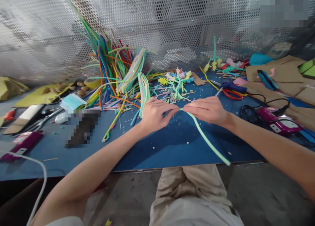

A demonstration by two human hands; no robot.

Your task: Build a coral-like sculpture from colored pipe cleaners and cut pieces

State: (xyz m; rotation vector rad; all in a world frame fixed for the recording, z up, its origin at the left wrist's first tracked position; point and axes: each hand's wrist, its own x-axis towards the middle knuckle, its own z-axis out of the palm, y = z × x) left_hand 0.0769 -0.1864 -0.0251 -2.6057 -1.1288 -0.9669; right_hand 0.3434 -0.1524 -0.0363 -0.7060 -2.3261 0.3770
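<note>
Both hands (pixel 182 112) on mint pipe cleaner (pixel 206 139)

The pipe cleaner (pixel 206 139) between the fingers looks fuzzy and soft, pale mint. The bench (pixel 172 147) has a matt blue top, dusted with crumbs. The screen (pixel 172 26) behind is perforated metal with a dull grey sheen. The glue gun (pixel 278 121) is glossy magenta plastic. The cardboard (pixel 283 71) is matt brown.

Single head-worn view, angled forward and down, close over the blue counter (pixel 172 150); perforated metal screen (pixel 49 32) fills the background.
</note>
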